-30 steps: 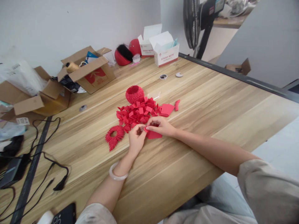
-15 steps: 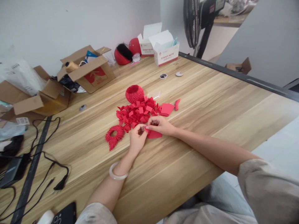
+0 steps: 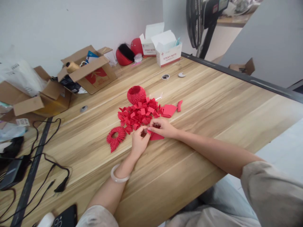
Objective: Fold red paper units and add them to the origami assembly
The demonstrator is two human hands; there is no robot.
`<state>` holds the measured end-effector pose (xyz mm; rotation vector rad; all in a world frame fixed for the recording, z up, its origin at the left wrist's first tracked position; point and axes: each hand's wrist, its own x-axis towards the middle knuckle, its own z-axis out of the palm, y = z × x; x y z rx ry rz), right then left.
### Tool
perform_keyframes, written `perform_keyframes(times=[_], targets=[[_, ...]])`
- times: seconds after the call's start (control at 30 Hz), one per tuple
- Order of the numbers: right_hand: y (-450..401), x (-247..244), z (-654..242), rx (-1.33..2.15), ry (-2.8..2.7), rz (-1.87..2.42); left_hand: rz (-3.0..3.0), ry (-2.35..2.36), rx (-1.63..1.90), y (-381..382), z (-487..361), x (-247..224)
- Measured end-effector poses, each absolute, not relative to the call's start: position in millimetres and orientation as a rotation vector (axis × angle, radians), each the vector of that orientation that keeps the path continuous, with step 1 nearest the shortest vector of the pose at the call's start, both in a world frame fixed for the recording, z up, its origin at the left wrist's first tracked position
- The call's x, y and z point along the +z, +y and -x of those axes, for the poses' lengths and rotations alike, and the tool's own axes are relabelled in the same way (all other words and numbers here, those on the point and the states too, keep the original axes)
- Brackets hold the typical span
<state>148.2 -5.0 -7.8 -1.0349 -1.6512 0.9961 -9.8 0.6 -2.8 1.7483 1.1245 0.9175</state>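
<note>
My left hand (image 3: pixel 139 140) and my right hand (image 3: pixel 163 127) meet fingertip to fingertip, pinching one small piece of red paper (image 3: pixel 149 131) between them. Fingers partly cover this piece, so its folds do not show clearly. Under my right hand a flat red paper sheet (image 3: pixel 157 136) lies on the table. Just behind my hands spreads a heap of small folded red paper pieces (image 3: pixel 137 115). A round red bowl of interlocked folded paper (image 3: pixel 136 95) stands behind the heap. To the left lies a red ring of folded paper with a pointed tail (image 3: pixel 115 138).
A stack of red paper (image 3: pixel 169 110) and a small red bundle (image 3: pixel 180 106) lie right of the heap. Cardboard boxes (image 3: pixel 99 75) and sticky-note boxes (image 3: pixel 169 56) line the back. Black cables (image 3: pixel 53 164) and a phone (image 3: pixel 66 217) are at the left.
Both hands keep their pinch on the small red paper piece, with only a very slight shift of the fingers. The other things stay in place.
</note>
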Motion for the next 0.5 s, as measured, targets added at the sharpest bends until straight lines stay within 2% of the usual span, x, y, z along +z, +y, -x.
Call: perform_keyframes(times=[0.5], targets=[[-4.5, -11.4, -147.9, 0.918, -1.700, 1.068, -1.857, 1.120, 0.860, 0.0, 10.3, -3.2]])
